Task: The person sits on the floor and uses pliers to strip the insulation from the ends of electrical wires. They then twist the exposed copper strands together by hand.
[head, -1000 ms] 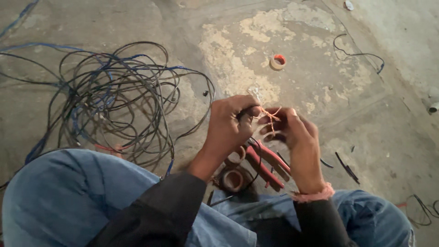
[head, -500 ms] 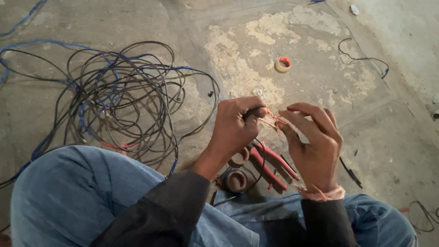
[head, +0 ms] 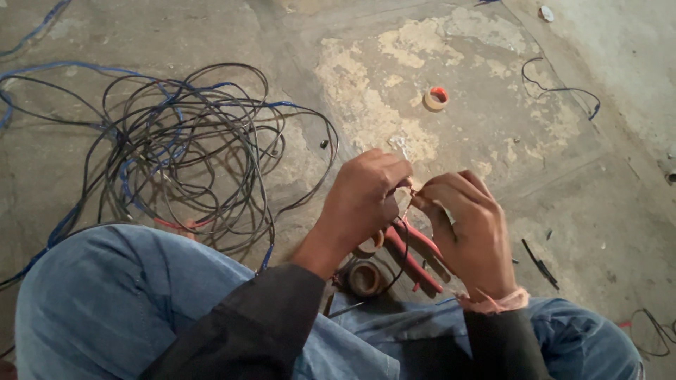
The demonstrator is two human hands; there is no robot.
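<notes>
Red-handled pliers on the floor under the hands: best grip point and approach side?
Judging by pose, grip the pliers by the two red handles, which lie flat and angle toward the person's lap. Come from above on the right, since the left hand and right hand cover the head end and the tape rolls crowd the left side.
</notes>
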